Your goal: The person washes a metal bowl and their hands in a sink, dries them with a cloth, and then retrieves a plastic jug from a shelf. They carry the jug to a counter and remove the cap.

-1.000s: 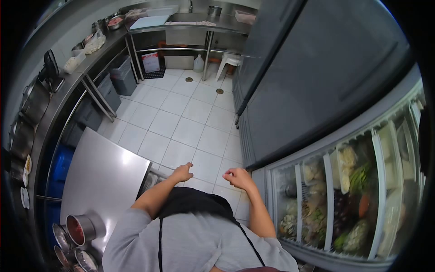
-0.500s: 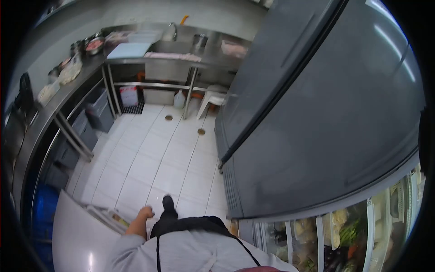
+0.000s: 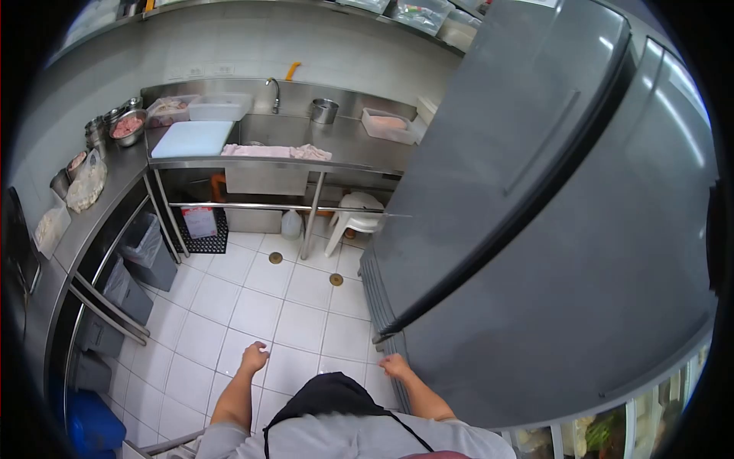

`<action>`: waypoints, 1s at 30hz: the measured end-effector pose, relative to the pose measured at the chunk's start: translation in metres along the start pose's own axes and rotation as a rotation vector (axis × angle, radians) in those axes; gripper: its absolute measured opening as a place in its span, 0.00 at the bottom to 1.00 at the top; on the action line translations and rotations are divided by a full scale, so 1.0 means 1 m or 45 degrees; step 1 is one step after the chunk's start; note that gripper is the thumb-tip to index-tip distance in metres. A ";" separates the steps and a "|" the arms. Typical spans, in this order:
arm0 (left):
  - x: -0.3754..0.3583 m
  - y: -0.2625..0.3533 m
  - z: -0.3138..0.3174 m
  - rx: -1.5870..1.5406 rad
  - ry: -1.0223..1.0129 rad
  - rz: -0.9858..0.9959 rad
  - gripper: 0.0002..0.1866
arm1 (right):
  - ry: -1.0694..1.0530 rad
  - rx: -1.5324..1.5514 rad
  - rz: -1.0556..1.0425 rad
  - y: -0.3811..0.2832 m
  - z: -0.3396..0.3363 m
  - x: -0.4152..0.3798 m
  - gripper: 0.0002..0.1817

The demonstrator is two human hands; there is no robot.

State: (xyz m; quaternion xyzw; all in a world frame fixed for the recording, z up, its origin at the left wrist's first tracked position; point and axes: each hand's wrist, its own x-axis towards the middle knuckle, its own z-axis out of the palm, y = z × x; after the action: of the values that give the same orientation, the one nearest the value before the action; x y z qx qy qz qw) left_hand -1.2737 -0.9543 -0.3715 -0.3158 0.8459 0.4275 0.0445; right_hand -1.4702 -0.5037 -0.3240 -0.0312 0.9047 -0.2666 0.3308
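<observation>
My left hand [image 3: 254, 357] hangs low over the tiled floor, its fingers curled in with nothing in them. On the other side, my right hand [image 3: 394, 367] is held in front of my body, close beside the lower corner of a large grey refrigerator [image 3: 527, 306]. Its fingers are loosely closed and hold nothing that shows. Between the two hands is the black apron [image 3: 332, 394] I wear over a grey shirt.
Ahead stands a steel sink counter [image 3: 352, 145] with a pale cutting board [image 3: 193, 140], a pink cloth [image 3: 275, 152], a metal pot [image 3: 324, 111] and a plastic tub [image 3: 388, 126]. A meat bowl [image 3: 128, 128] sits left. Grey bins [image 3: 157, 256] and a white stool [image 3: 355, 218] stand below.
I have moved forward, nearer the sink counter. My right hand has come into view, and my left hand swings further forward. The pale door at lower left has mostly dropped out of sight.
</observation>
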 end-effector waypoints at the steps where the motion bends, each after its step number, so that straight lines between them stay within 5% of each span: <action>1: 0.006 0.012 -0.002 -0.036 0.015 -0.003 0.22 | 0.010 -0.015 -0.047 -0.033 -0.007 0.011 0.17; 7: 0.024 -0.028 0.014 0.153 -0.129 -0.082 0.23 | -0.035 -0.223 -0.070 -0.093 -0.011 0.107 0.20; 13: -0.011 -0.086 -0.010 0.533 -0.504 -0.755 0.17 | -0.205 -0.150 0.135 -0.014 0.021 0.208 0.15; 15: 0.000 -0.107 -0.023 0.537 -0.593 -0.677 0.17 | -0.202 0.089 0.190 0.011 0.028 0.233 0.14; 18: 0.047 -0.113 -0.025 0.602 -0.608 -0.538 0.18 | -0.301 0.058 0.173 -0.041 -0.014 0.239 0.17; 20: 0.127 -0.083 -0.023 0.692 -0.558 -0.692 0.18 | -0.300 0.004 0.133 -0.081 -0.037 0.263 0.21; 21: 0.169 -0.061 -0.026 0.711 -0.566 -0.571 0.20 | -0.270 -0.052 0.114 -0.100 -0.044 0.280 0.22; 22: 0.191 -0.019 -0.033 0.570 -0.178 -0.364 0.23 | -0.240 -0.109 0.096 -0.120 -0.051 0.298 0.24; 23: 0.232 0.009 -0.033 0.485 -0.051 -0.191 0.27 | -0.212 -0.155 0.025 -0.144 -0.060 0.314 0.25; 25: 0.294 0.131 -0.059 0.242 -0.017 -0.085 0.26 | -0.149 -0.151 -0.127 -0.200 -0.077 0.332 0.25; 26: 0.323 0.168 -0.065 0.177 0.165 0.273 0.23 | -0.113 -0.098 -0.212 -0.230 -0.084 0.336 0.24; 30: 0.408 0.326 -0.112 -0.247 0.321 0.592 0.16 | -0.199 0.193 -0.324 -0.304 -0.074 0.357 0.13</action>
State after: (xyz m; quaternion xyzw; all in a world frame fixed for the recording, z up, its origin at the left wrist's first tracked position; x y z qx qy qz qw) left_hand -1.7638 -1.0990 -0.2153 -0.1667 0.8497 0.4624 -0.1909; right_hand -1.8302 -0.8128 -0.3319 -0.1413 0.8423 -0.3707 0.3650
